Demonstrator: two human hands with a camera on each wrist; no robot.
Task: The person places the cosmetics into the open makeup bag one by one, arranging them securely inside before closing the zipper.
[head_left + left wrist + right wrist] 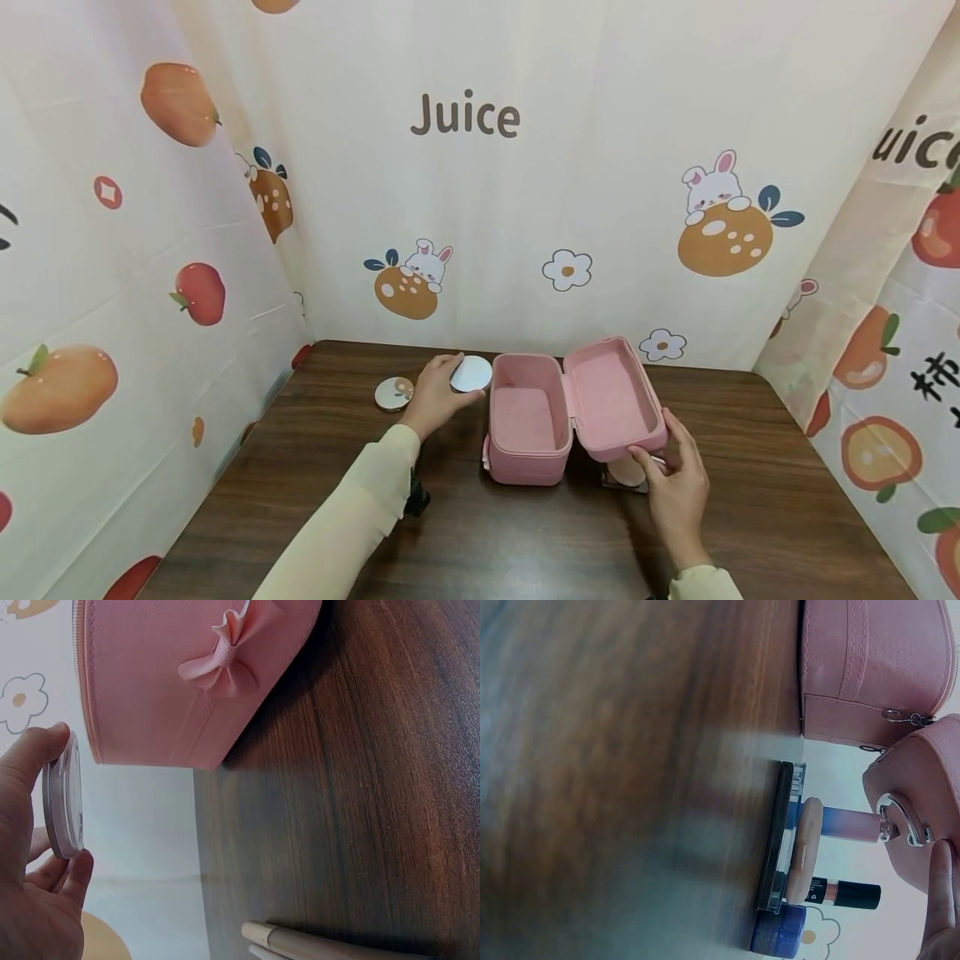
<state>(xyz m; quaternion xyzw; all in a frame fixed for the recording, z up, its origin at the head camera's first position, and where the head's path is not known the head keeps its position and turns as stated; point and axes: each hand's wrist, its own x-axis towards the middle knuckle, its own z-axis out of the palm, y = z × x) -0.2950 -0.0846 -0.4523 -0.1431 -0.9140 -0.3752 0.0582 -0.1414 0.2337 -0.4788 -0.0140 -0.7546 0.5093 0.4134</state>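
Note:
My left hand (438, 392) grips a round compact (471, 374) by its edge, thumb and fingers on opposite sides. In the left wrist view the compact (64, 799) stands on edge, flat and thin. Just right of it in the head view sits a pink cosmetic case (528, 462), unzipped, its inside bare. My right hand (678, 487) holds the swung-out lid (611, 392) at its near right corner, thumb on the near rim. A metal ring handle (904, 817) on the lid shows in the right wrist view, close to a finger.
A second round disc (393, 393) lies left of my left hand. Tan tubes (300, 941) lie nearby. Beneath the lid are a flat black palette (775, 847), a beige puff (805, 851), a pink-and-blue tube (851, 823), a black-capped tube (857, 895) and a blue jar (780, 931).

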